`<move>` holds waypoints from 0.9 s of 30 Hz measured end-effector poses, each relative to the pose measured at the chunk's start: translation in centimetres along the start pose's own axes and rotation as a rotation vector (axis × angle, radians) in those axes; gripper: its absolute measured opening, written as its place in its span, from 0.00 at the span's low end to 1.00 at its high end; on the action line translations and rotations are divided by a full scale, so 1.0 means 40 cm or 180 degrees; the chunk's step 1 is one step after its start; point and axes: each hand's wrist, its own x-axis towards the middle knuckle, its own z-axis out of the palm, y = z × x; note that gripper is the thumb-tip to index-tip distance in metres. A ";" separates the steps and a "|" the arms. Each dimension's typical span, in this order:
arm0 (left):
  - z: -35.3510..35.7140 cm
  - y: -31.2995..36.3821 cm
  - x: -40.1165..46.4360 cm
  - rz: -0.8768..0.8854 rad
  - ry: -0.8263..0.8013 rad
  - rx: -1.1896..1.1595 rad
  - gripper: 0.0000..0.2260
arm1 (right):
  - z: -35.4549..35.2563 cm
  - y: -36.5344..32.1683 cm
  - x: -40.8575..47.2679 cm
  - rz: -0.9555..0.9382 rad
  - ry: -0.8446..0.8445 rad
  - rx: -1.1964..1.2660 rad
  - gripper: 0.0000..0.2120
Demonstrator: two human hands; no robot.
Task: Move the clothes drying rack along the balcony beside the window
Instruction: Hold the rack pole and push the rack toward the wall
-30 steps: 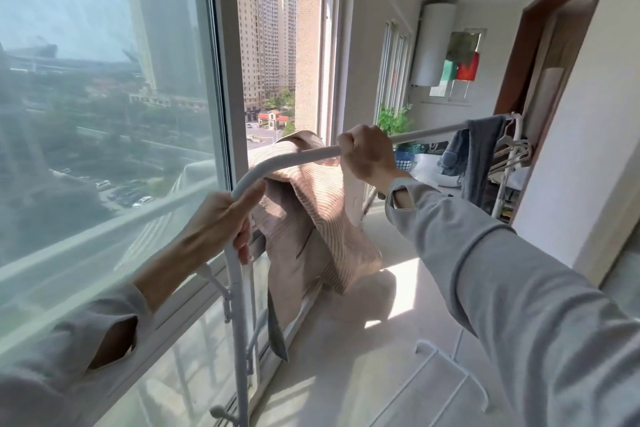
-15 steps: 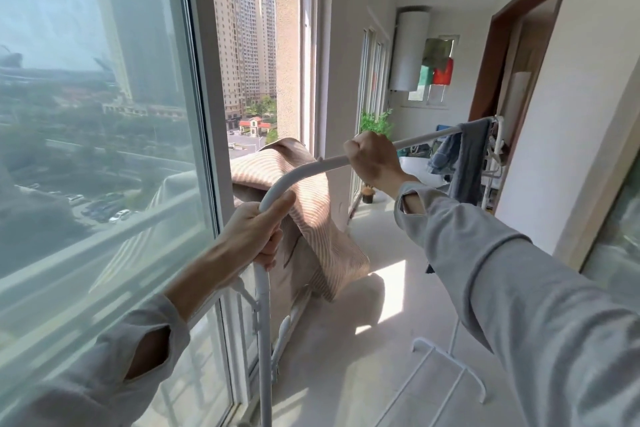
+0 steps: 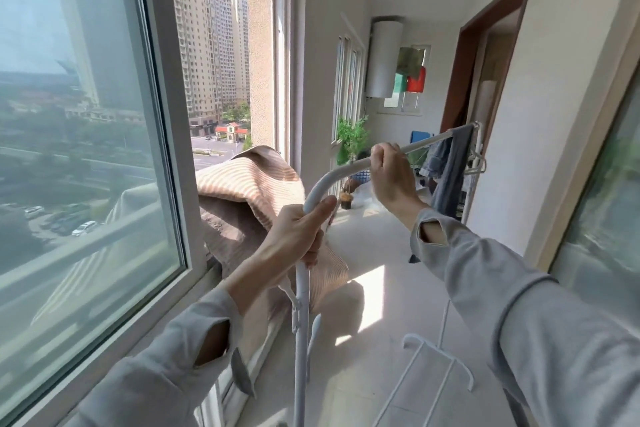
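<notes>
The balcony (image 3: 398, 291) is a long, narrow corridor, with the window (image 3: 86, 114) along its left edge and a plain wall with a doorway on the right. Its pale tiled floor looks smooth and bare ahead, lit by a patch of sun.

The clothes drying rack (image 3: 303, 322) stands directly in front of the person, just beside the window. Its top rail runs lengthwise down the balcony, away from the person, so I judge the coming move to be a straight push along that axis.

A striped cloth (image 3: 249, 191) drapes over the near end, against the sill; dark garments (image 3: 450, 170) hang at the far end.

The left hand (image 3: 298, 236) is clenched on the near corner bend, closest to the body. The right hand (image 3: 391, 177) grips the rail further out.
</notes>
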 end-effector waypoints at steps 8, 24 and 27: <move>0.005 -0.032 0.098 0.0094 -0.0377 -0.0314 0.19 | 0.084 0.030 -0.250 0.0084 -0.0065 -0.0001 0.12; 0.128 -0.061 0.178 0.0312 -0.0639 -0.0584 0.18 | 0.152 0.006 -0.582 0.1693 0.0380 0.0776 0.05; 0.163 -0.065 0.193 0.0287 -0.0606 -0.0594 0.18 | 0.159 0.027 -0.619 0.1854 0.0194 0.0908 0.18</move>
